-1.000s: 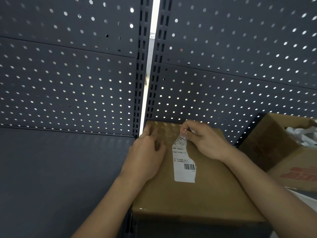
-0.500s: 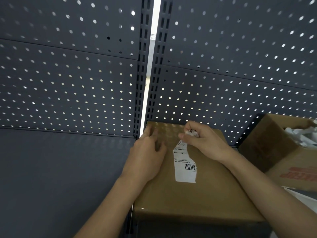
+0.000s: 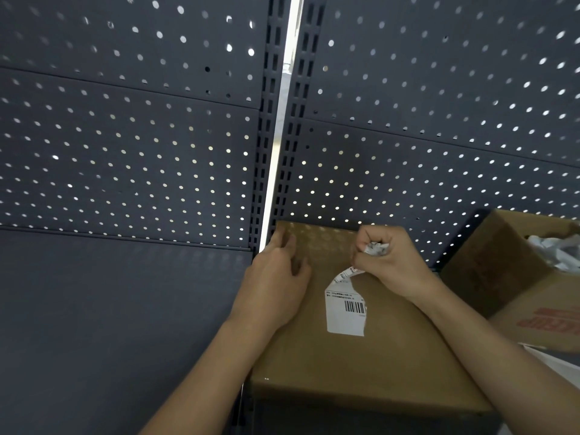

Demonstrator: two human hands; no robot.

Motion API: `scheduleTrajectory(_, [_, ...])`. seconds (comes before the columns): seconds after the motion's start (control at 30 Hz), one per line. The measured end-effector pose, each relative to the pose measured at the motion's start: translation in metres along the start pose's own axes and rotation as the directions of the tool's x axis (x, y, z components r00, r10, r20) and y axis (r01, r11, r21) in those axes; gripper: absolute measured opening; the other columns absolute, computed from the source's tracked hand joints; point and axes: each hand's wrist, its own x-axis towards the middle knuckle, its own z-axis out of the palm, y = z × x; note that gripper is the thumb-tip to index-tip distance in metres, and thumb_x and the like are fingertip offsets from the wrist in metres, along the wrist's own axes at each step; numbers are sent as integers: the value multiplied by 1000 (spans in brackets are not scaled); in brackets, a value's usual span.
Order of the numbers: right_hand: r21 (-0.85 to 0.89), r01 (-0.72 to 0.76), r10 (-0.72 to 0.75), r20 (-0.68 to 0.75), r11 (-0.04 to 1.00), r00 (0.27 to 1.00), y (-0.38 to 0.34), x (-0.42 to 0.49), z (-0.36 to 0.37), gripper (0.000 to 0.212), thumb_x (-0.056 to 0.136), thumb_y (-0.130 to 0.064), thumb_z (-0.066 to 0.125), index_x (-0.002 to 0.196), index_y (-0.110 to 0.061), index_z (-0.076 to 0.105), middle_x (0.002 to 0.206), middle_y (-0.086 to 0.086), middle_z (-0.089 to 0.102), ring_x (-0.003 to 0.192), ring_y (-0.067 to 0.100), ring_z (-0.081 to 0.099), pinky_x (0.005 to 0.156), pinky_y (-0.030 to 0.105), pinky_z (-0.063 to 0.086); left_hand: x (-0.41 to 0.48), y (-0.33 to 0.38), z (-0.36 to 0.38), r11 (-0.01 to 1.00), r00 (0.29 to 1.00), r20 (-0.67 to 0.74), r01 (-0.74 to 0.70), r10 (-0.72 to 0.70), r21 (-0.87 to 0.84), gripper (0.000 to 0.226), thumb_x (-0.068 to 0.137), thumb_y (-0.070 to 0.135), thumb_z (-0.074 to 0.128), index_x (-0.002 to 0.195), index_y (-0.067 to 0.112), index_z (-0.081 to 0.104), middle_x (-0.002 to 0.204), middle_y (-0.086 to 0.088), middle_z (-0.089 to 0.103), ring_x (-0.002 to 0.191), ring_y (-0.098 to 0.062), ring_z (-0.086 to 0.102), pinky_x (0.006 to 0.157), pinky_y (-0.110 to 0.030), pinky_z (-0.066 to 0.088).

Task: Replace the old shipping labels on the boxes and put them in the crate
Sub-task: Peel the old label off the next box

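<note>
A closed brown cardboard box [image 3: 361,368] stands in front of me against the pegboard wall. A white shipping label [image 3: 345,312] with a barcode is stuck on its top; the label's upper part is torn and lifted off the cardboard. My right hand [image 3: 389,262] pinches the crumpled peeled end of that label at the box's far side. My left hand [image 3: 276,284] lies flat on the box's left top edge, pressing it down with fingers spread.
A dark grey pegboard wall [image 3: 157,136] rises close behind the box, with a bright slit [image 3: 276,158] between two panels. An open cardboard box [image 3: 514,277] with red print and crumpled white paper inside stands to the right. A white edge [image 3: 546,356] shows below it.
My right hand has pulled the label's top further off the box and bunched it in the fingers. The stuck part is shorter now. My left hand has stayed in place.
</note>
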Motion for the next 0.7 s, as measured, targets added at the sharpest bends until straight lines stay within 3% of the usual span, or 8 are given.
scheduleTrajectory(0.1, [-20, 53, -54, -29, 998, 998, 0, -1, -1, 28, 68, 0, 59, 53, -12, 38, 55, 27, 36, 53, 21, 32, 50, 39, 25, 0, 0, 1, 1000, 1000, -4, 3, -3, 4, 53, 99, 31, 43, 150, 17, 33, 161, 14, 9, 135, -14, 38, 109, -34, 36])
scheduleTrajectory(0.2, [-28, 70, -71, -35, 997, 997, 1, -2, -1, 28, 68, 1, 58, 53, -12, 39, 52, 23, 36, 51, 19, 32, 48, 36, 23, 0, -1, 0, 1000, 1000, 2, 10, -10, 6, 53, 99, 32, 42, 150, 17, 33, 161, 14, 9, 132, -15, 42, 108, -36, 37])
scheduleTrajectory(0.37, [-147, 32, -31, 10, 989, 999, -4, -3, -10, 28, 80, -11, 70, 64, -17, 47, 53, -8, 41, 51, 9, 35, 50, 27, 28, 1, -2, 1, 1000, 1000, 12, 23, -23, 11, 54, 99, 33, 42, 149, 16, 34, 161, 12, 9, 131, -17, 43, 107, -39, 38])
scheduleTrajectory(0.5, [-251, 27, -1, 103, 967, 995, -8, -14, -15, 16, 92, -24, 66, 83, -20, 53, 61, -6, 60, 57, 5, 52, 58, 23, 41, 2, -3, 2, 999, 1000, 5, 17, -17, 29, 53, 99, 33, 42, 149, 16, 35, 161, 12, 11, 129, -17, 45, 105, -37, 39])
scheduleTrajectory(0.7, [-451, 148, -119, 92, 880, 989, -10, -24, -9, 14, 95, -34, 56, 89, -26, 46, 65, -3, 61, 58, 17, 56, 56, 45, 47, 3, -3, 3, 999, 1000, -5, 6, -6, 38, 53, 99, 33, 43, 149, 17, 36, 160, 14, 13, 128, -17, 45, 104, -37, 39])
